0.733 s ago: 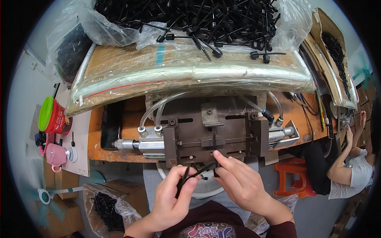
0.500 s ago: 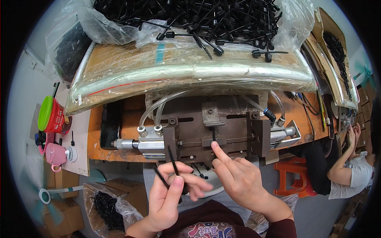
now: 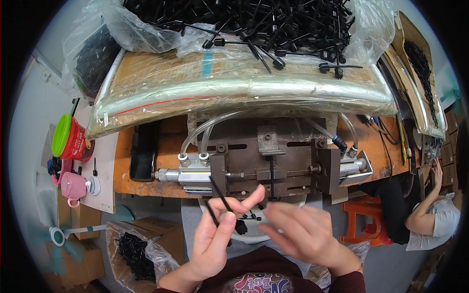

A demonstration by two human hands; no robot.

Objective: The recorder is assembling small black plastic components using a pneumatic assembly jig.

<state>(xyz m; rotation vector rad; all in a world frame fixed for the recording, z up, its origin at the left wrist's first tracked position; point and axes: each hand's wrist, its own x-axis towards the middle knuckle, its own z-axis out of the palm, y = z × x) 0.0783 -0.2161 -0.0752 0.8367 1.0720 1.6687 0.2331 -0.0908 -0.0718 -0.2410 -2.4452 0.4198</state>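
My left hand [image 3: 212,237] is closed around thin black plastic rods with knob-like heads [image 3: 225,201]; two shafts stick up past the fingers and a dark head shows under them. My right hand [image 3: 305,234] is just in front of the metal fixture [image 3: 244,141], its fingertips smeared by motion and partly hidden. Near those fingertips, another black rod [image 3: 272,180] stands in the middle of the fixture, its near end reaching past the front edge. Whether my right fingers touch it, I cannot tell. Air cylinders [image 3: 195,178] flank the fixture, joined to clear hoses.
A large plastic-lined box [image 3: 234,90] heaped with black rods sits behind the fixture. Below the bench are a white basket [image 3: 254,238] and a bagged carton [image 3: 141,259] of rods. A pink cup [image 3: 73,187] stands left; an orange stool [image 3: 361,219] and another person [image 3: 432,219] are right.
My right hand has drawn back from the fixture's middle, where its index fingertip was, and its fingers have curled. The rod there now shows more fully. My left index finger has stretched out.
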